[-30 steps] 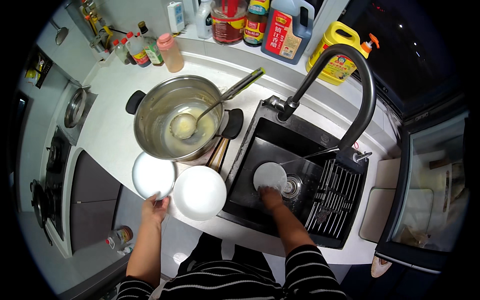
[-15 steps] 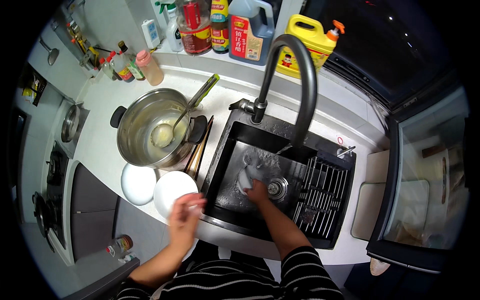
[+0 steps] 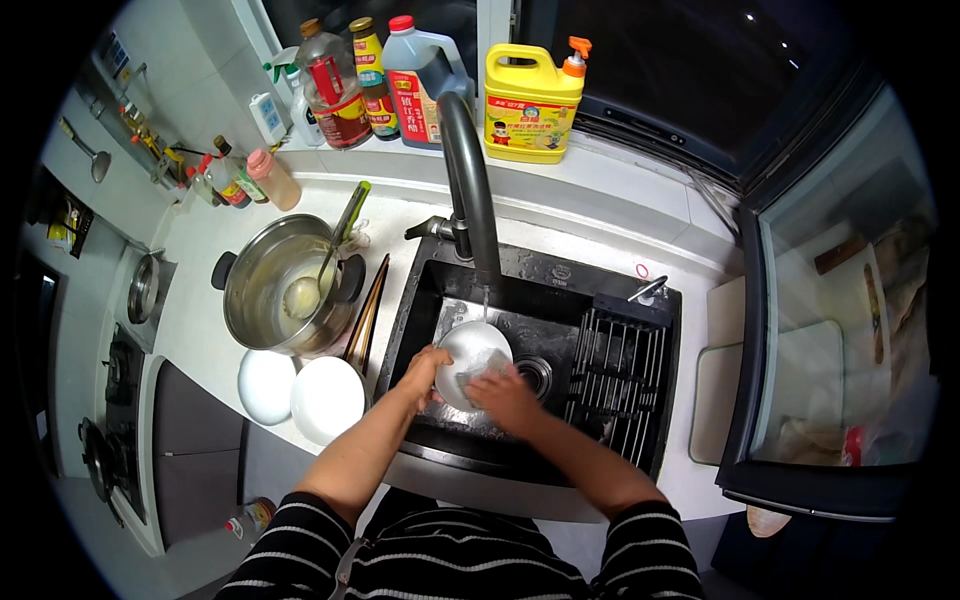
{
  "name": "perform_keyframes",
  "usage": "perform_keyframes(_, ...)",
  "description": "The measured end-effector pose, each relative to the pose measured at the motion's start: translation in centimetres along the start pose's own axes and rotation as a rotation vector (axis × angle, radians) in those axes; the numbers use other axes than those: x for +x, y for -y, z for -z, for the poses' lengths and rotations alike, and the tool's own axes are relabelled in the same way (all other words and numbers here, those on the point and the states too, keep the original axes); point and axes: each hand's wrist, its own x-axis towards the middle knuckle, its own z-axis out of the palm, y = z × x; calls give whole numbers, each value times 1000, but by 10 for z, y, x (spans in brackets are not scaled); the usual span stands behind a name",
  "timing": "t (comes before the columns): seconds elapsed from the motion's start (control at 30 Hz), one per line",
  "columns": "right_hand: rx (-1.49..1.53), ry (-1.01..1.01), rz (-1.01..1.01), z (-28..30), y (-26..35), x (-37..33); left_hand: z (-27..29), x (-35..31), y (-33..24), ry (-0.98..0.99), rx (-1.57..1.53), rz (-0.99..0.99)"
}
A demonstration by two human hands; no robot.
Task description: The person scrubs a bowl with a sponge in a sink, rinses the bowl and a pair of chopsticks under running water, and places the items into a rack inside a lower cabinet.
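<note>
A white bowl (image 3: 466, 345) is tilted in the black sink (image 3: 425, 440), under a thin stream from the dark faucet (image 3: 470, 190). My left hand (image 3: 426, 375) grips the bowl's left rim, the fingers partly hidden behind it. Inside the bowl my right hand (image 3: 503, 398) presses a greyish-white cloth (image 3: 484, 366) against the surface. To the left, on the white counter, are two white dishes side by side, the right one (image 3: 328, 400) close to the sink's edge and the other (image 3: 266, 386) just beyond it.
A steel pot (image 3: 250, 300) holding a ladle (image 3: 300, 297) stands left of the sink, with chopsticks (image 3: 367, 312) beside it. A black rack (image 3: 620, 370) covers the sink's right side. Bottles and a yellow jug (image 3: 530, 110) line the ledge. An open window (image 3: 840, 330) juts in at right.
My left hand has moved right from beside the counter dishes into the sink and taken the bowl's rim. My right hand now works the cloth inside the bowl. The view has shifted.
</note>
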Motion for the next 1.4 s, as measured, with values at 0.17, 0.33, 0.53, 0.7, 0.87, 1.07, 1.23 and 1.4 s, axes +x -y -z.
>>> perform_keyframes(0.17,226,-104,-87,-2,-5,-1,-18,-2,-14,-39,-45,-21)
perform_keyframes(0.33,651,-357,-646,30,61,50,-11,30,2,-43,-46,-133)
perform_keyframes(0.53,-35,-288,11,8,-21,-2,-11,10,-54,206,307,-5)
perform_keyframes(0.7,491,-355,-485,25,29,42,-19,28,-17,-18,-50,-169)
perform_keyframes(0.87,495,-302,-583,20,40,49,-19,29,-32,-16,67,-107)
perform_keyframes(1.07,-25,-341,61,2,-36,4,-9,34,-51,156,152,8)
perform_keyframes(1.23,587,-235,-694,40,35,57,-27,26,-22,27,-184,-118)
perform_keyframes(1.4,233,-251,-170,3,2,28,3,54,-13,46,-53,-103)
